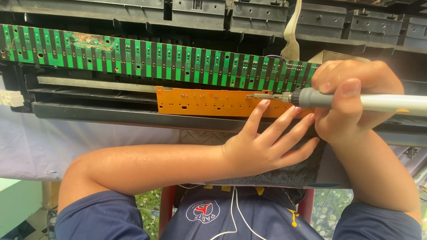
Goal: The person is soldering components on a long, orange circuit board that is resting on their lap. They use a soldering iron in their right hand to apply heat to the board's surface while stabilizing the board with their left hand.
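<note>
Right hand (351, 100) clenched around grey soldering iron (338, 100), tip at nine o'clock touching orange circuit board (204, 102). Left hand (267, 144), fingers spread, pressed on board's lower edge. Green contact strip (151, 58) lay at twelve o'clock, ribbon cable (291, 38) beyond.

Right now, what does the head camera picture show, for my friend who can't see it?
A right hand holds a grey soldering iron with its tip on an orange circuit board, which the left hand steadies. Behind lies a long green circuit board.
</note>
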